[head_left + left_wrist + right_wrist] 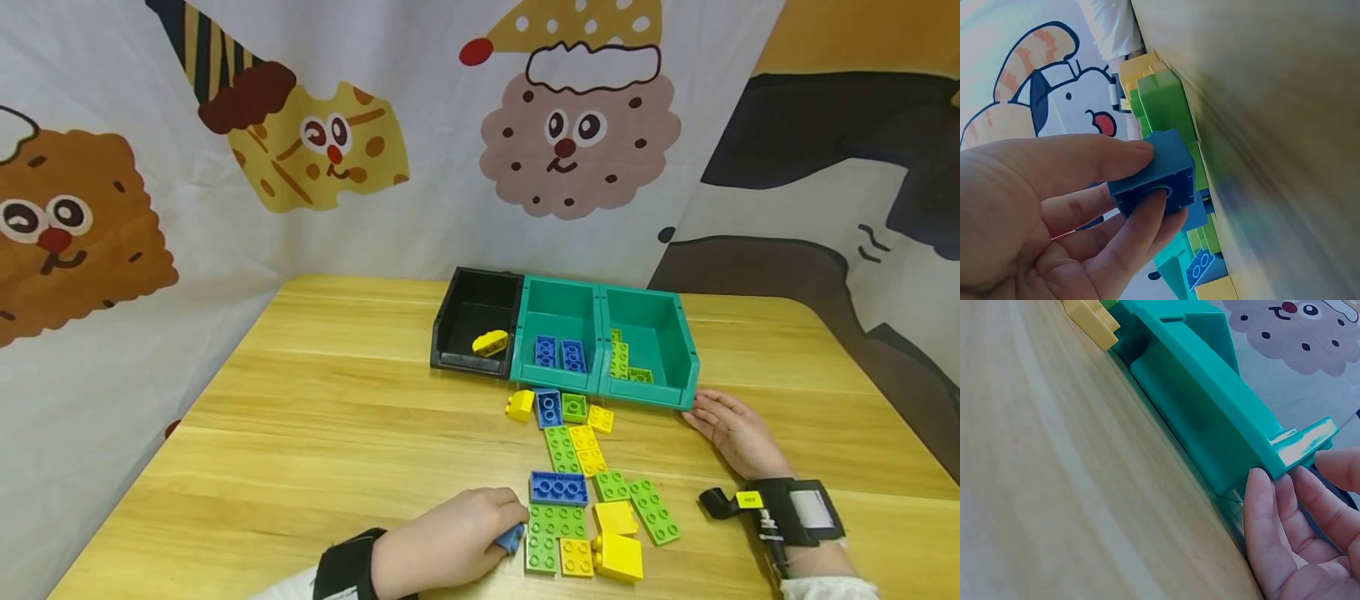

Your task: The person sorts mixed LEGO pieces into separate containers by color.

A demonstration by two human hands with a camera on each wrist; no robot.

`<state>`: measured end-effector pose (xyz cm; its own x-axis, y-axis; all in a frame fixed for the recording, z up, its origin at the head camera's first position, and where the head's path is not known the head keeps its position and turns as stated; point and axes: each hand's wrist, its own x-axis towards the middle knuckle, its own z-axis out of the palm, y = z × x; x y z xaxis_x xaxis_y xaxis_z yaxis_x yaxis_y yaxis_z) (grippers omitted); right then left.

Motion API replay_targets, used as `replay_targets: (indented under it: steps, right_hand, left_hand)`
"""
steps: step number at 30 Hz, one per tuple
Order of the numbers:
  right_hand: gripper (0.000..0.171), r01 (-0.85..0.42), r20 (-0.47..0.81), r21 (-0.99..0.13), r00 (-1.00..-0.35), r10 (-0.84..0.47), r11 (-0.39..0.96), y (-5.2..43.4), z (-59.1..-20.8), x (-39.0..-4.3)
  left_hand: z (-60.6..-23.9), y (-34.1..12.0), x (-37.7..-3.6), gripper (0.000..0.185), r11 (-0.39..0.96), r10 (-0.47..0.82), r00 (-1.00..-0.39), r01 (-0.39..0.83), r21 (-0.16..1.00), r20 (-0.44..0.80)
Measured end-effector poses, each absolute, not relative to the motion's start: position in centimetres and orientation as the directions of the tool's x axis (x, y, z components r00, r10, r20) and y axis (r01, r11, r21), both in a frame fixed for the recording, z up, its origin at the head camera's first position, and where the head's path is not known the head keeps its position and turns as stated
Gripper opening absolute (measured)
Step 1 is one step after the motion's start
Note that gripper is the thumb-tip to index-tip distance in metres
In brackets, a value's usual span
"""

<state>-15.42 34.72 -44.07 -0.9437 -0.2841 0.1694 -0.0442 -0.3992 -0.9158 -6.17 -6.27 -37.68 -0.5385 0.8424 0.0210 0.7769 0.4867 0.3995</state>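
Note:
My left hand [457, 537] pinches a small blue toy brick [1172, 156] between thumb and fingers. In the left wrist view the brick's hollow underside faces the camera. That hand is beside the left edge of several green bricks [557, 522] on the table. A blue brick [558, 489] lies just above them, and yellow bricks [619, 557] are to their right. The right hand [738, 437] touches the near right corner of the right-hand green bin [1210, 394]. Its fingers are fairly straight, with the thumb apart from them.
Left of that bin stand another green bin [555, 381] holding two blue bricks and a black bin [468, 363] with a yellow piece [490, 342]. Green bricks [618, 358] are in the right-hand bin. More loose bricks [561, 450] lie in front. A printed cloth [435, 242] hangs behind the table.

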Motion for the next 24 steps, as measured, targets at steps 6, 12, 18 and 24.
replay_targets:
  steps: [6, 12, 18, 24]
  right_hand:
    - [0.032, -0.044, 0.169, -0.915, -0.944, -0.283, -0.4, 34.68, -43.97, -15.37]
    - [0.031, -0.031, 0.153, -0.915, -0.949, -0.274, -0.403, 34.59, -43.85, -15.28]
    - [0.031, -0.039, 0.159, -0.922, -0.946, -0.282, -0.386, 34.71, -43.92, -15.26]
    - [0.032, -0.042, 0.154, -0.928, -0.948, -0.278, -0.369, 34.69, -43.9, -15.26]
  left_hand:
    - [-37.45, -6.35, -6.22, 0.024, 0.5, 0.83, -0.557, 0.758, 0.418, 0.017]
    - [-37.33, -6.5, -6.36, 0.026, 0.483, 0.825, -0.561, 0.76, 0.434, 0.064]
    - [-37.22, -6.54, -6.44, 0.028, 0.468, 0.815, -0.57, 0.756, 0.457, 0.107]
    - [-36.81, -6.31, -6.73, 0.03, 0.481, 0.804, -0.585, 0.742, 0.467, 0.101]
